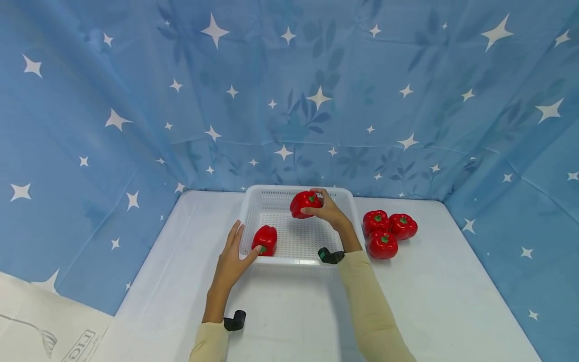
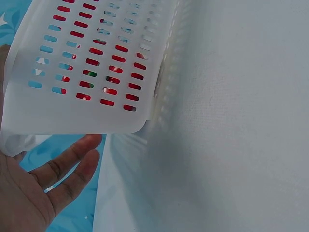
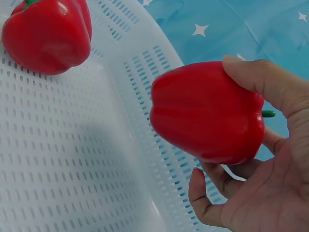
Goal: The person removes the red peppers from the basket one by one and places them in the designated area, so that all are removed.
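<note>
My right hand (image 1: 329,208) grips a red bell pepper (image 1: 304,204) with a green stem, over the back of a white perforated plastic basket (image 1: 298,261). In the right wrist view, thumb and fingers lie around that bell pepper (image 3: 205,113), which is tilted on its side. Another red bell pepper (image 1: 266,239) lies in the basket's front left corner. At that same corner is my left hand (image 1: 232,261), fingers spread along the outside and thumb over the rim. The left wrist view shows its fingers (image 2: 72,176) extended beside the basket wall (image 2: 72,113).
Three more red bell peppers (image 1: 382,245) stand grouped on the white table (image 1: 434,291), just right of the basket. A blue star-patterned curtain (image 1: 289,100) hangs behind the table and along both sides. Printed cloth (image 1: 45,322) shows at the lower left.
</note>
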Tool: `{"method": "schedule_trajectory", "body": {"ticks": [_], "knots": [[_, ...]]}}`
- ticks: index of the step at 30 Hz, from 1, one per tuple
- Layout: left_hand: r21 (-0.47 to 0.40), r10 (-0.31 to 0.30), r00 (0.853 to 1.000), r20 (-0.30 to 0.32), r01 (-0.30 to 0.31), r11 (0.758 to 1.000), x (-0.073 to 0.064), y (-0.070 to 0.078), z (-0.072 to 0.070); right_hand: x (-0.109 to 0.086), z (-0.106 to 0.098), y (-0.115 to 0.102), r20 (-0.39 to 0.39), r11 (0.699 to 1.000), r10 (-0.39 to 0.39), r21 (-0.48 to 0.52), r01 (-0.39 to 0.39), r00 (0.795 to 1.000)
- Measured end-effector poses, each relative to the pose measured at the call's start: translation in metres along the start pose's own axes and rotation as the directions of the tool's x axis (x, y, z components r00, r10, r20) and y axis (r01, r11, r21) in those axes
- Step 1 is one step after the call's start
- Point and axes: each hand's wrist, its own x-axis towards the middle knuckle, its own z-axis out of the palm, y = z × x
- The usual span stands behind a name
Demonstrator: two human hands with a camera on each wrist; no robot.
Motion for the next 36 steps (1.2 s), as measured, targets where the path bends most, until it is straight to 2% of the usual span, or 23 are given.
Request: {"method": "schedule_trajectory", "body": {"ticks": [11, 23, 36], "knots": [[0.013, 0.002, 1.0, 0.007, -0.002, 1.0, 0.002, 0.0, -0.003, -0.014, -0.011, 0.0, 0.016, 0.995, -0.082, 0.057, 0.081, 0.997], [0.001, 0.0, 1.0, 0.01, 0.0, 1.0, 0.0, 0.001, 0.0, -0.031, -0.017, 0.009, 0.009, 0.993, -0.081, 0.09, 0.08, 0.997], [0.005, 0.009, 1.0, 0.01, -0.009, 1.0, 0.0, 0.0, 0.0, -0.06, -0.028, 0.004, -0.109, 0.985, -0.126, 0.106, 0.138, 0.986]]}}
